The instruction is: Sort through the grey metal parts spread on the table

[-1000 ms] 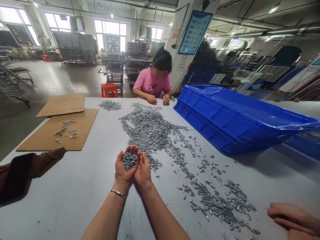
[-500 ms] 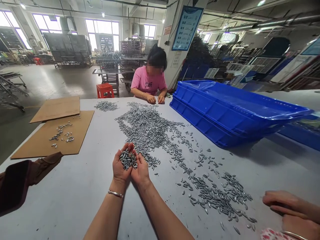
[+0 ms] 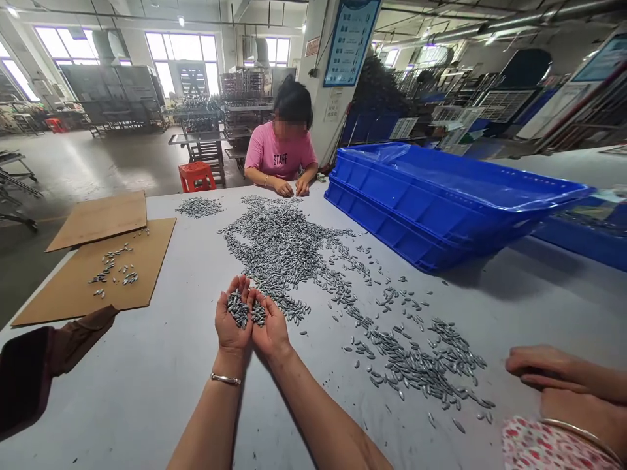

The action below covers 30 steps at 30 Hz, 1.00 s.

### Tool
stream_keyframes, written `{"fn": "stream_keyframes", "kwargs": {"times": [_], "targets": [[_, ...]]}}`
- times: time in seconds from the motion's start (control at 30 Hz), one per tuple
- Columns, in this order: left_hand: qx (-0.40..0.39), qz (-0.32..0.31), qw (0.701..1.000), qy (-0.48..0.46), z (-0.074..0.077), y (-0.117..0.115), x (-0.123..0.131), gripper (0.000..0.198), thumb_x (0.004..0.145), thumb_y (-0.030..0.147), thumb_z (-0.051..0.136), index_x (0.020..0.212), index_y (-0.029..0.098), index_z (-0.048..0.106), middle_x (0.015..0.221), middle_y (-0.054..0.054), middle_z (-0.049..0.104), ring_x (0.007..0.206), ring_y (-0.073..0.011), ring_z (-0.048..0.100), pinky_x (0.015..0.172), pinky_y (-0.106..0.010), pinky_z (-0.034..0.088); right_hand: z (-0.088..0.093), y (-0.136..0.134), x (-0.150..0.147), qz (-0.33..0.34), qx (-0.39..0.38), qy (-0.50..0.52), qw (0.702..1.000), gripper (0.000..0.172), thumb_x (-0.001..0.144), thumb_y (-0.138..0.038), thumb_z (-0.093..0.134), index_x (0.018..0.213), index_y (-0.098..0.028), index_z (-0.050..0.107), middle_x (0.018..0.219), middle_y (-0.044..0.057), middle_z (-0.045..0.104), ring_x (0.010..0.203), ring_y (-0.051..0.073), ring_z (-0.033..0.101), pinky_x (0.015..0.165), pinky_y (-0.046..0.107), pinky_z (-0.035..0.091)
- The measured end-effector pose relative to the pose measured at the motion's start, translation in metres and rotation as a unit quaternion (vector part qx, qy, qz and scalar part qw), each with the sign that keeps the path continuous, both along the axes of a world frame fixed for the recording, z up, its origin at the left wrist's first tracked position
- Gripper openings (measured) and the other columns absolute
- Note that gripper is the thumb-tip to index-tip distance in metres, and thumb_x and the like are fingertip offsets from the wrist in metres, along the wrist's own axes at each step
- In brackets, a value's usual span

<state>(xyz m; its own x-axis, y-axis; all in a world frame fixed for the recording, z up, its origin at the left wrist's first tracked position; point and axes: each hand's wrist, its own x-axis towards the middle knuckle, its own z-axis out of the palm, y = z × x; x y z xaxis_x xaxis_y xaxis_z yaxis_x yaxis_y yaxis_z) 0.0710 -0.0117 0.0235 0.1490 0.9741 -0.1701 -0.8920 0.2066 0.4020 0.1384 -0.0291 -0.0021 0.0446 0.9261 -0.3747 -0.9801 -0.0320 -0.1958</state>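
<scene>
My left hand (image 3: 232,329) and my right hand (image 3: 272,329) are cupped side by side, palms up, over the white table (image 3: 161,391). A small heap of grey metal pieces (image 3: 238,309) rests in the left palm, and a smaller heap (image 3: 258,313) lies in the right. A bracelet circles my left wrist. Just beyond my fingers spreads a large pile of the same pieces (image 3: 284,245), with a trail of them (image 3: 411,365) running toward the lower right.
Stacked blue crates (image 3: 441,209) stand at the right. Cardboard sheets (image 3: 147,281) with loose pieces lie left, near a phone (image 3: 24,378). A person in pink (image 3: 281,153) sits opposite, hands at the pile's far edge. Another person's hands (image 3: 563,378) rest at the lower right.
The view has shifted, so the crates and the table sit further left. In my hands the pieces now form two separate heaps, with a gap between my fingertips.
</scene>
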Motion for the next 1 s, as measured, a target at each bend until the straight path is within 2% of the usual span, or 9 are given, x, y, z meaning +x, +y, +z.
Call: {"fn": "stream_keyframes", "kwargs": {"times": [0.23,0.57,0.7,0.83,1.0], "targets": [[0.026,0.068,0.995,0.062,-0.003,-0.002,0.008,0.04,0.091,0.045,0.049,0.109,0.017,0.071,0.124,-0.011,0.066,0.121,-0.0219,0.056,0.1,-0.033,0.046,-0.003,0.0,-0.002,0.008,0.021,-0.024,0.999,0.027,0.09,-0.032,0.051,0.098,-0.016,0.071,0.103,0.005,0.075,0.1,0.017,0.068,0.105,0.036,0.047],[0.055,0.097,0.989,0.1,-0.005,-0.002,0.01,0.045,0.09,0.052,0.049,0.107,0.017,0.072,0.121,-0.011,0.067,0.121,-0.0226,0.056,0.105,-0.036,0.041,0.0,-0.002,-0.002,0.017,0.025,-0.015,0.999,0.03,0.09,-0.032,0.05,0.102,-0.014,0.071,0.103,0.007,0.075,0.1,0.019,0.069,0.105,0.038,0.046],[0.054,0.118,0.983,0.127,-0.004,-0.004,0.013,0.044,0.089,0.052,0.051,0.108,0.018,0.072,0.121,-0.011,0.067,0.118,-0.0224,0.058,0.103,-0.037,0.042,0.003,-0.004,-0.001,0.028,0.042,-0.016,0.999,0.031,0.089,-0.034,0.051,0.102,-0.015,0.071,0.103,0.008,0.075,0.1,0.021,0.069,0.104,0.043,0.047],[0.068,0.128,0.971,0.191,-0.002,-0.009,0.016,0.044,0.091,0.051,0.048,0.112,0.02,0.071,0.125,-0.01,0.066,0.117,-0.0211,0.058,0.101,-0.034,0.042,0.005,-0.005,-0.001,0.036,0.036,-0.009,0.999,0.031,0.089,-0.035,0.05,0.102,-0.015,0.071,0.104,0.008,0.075,0.103,0.022,0.068,0.102,0.044,0.048],[0.122,0.122,0.946,0.274,-0.003,-0.014,0.017,0.046,0.092,0.052,0.045,0.116,0.02,0.069,0.128,-0.009,0.064,0.116,-0.0211,0.058,0.098,-0.031,0.042,0.006,-0.004,0.002,0.042,0.014,0.007,0.999,0.031,0.09,-0.034,0.049,0.103,-0.015,0.071,0.101,0.008,0.075,0.103,0.021,0.068,0.1,0.044,0.049]]}}
